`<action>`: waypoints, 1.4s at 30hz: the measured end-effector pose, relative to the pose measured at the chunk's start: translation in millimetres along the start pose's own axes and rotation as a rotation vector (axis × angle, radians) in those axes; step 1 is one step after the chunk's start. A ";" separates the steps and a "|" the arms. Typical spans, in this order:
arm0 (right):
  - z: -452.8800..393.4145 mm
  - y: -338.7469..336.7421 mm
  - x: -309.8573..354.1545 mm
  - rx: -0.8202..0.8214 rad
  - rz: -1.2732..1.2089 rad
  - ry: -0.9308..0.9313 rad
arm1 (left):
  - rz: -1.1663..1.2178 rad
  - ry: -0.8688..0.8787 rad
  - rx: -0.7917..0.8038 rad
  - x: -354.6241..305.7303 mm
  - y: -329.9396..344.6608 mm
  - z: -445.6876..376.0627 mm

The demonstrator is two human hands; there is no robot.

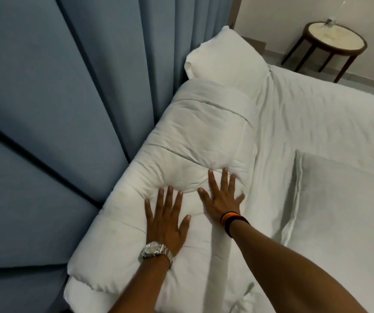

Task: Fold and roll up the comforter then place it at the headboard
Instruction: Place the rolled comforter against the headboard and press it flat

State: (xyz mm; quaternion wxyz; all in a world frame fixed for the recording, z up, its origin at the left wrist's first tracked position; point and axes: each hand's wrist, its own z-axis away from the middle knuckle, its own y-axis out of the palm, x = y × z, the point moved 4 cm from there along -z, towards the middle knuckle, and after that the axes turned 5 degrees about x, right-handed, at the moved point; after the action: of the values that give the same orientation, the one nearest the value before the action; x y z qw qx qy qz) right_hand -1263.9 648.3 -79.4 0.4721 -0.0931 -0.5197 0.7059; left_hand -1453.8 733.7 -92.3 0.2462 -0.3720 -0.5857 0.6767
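Fingers, left hand (167, 219): splayed flat, palm down, gripping nothing; tips dent the fabric.
Fingers, right hand (221, 195): likewise spread and flat, no grasp, pressing just beside the left.
Wrists: metal watch (155, 249) on left; dark striped band (232, 220) on right.
Comforter (181, 159): white, quilted, in a long thick roll lying along the blue padded headboard (46, 109), touching it. Far end meets a pillow (224, 62).
Softness: very soft; hollows under the fingertips and creases radiate from them. Judged springy, likely to puff or unroll if released.
Weight: judged bulky but light for its size.
Surface: matte cotton-like, not slippery; palms should hold by friction.
Where to hold: broad flat palms on top to compress; to shift it, scoop under the roll from the bed side, both hands apart, loose edge tucked beneath.
Surroundings: white sheet (317, 123), second pillow (344, 199) at right, round side table (335, 39) beyond.
Task status: judged nearly done; final patting into place.
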 end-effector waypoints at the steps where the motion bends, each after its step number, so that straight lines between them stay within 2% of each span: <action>1: 7.9 -7.3 -4.7 -0.018 -0.006 -0.030 | 0.000 -0.004 0.007 -2.3 -4.3 0.7; 4: 47.1 -29.8 -40.6 -0.101 -0.031 -0.055 | 0.024 -0.057 0.027 -16.0 -19.9 6.0; 6: 82.2 -45.9 -89.1 -0.164 -0.039 0.018 | 0.065 -0.046 0.042 -46.1 -29.8 13.0; 9: 135.8 -69.4 -176.1 -0.224 -0.066 0.218 | 0.145 0.072 0.112 -117.2 -32.3 26.5; 15: 255.3 -89.1 -350.4 -0.359 -0.280 0.636 | 0.268 0.204 0.413 -274.9 8.5 59.3; 17: 281.6 -83.3 -392.0 -0.375 -0.425 0.722 | 0.364 0.126 0.512 -309.0 28.8 68.1; 20: 309.2 -69.4 -446.1 -0.383 -0.702 0.769 | 0.532 -0.080 0.626 -349.7 60.4 77.1; 26: 319.7 -47.2 -498.1 -0.344 -1.057 0.623 | 0.749 -0.338 0.716 -370.9 85.7 72.7; 28: 314.5 -52.6 -495.5 -0.419 -1.121 0.550 | 0.802 -0.346 0.661 -378.4 76.0 67.6; 32: 314.2 -80.2 -475.7 -0.618 -1.222 0.397 | 0.955 -0.243 0.344 -412.8 24.0 62.0; 37: 322.0 -146.2 -431.6 -0.769 -1.249 0.267 | 0.981 -0.039 0.055 -432.4 -97.3 31.3; 39: 321.7 -172.0 -396.5 -0.785 -1.259 0.192 | 0.958 0.016 -0.035 -418.0 -145.9 24.1; 42: 313.0 -197.7 -322.6 -0.779 -1.245 0.067 | 0.890 0.025 -0.169 -362.2 -212.7 23.4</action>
State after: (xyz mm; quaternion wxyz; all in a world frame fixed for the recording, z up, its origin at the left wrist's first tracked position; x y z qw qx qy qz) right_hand -1172.8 202.6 105.5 0.7340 0.0368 -0.6747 0.0681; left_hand -1276.1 481.9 194.1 -0.0931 -0.6145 -0.4189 0.6620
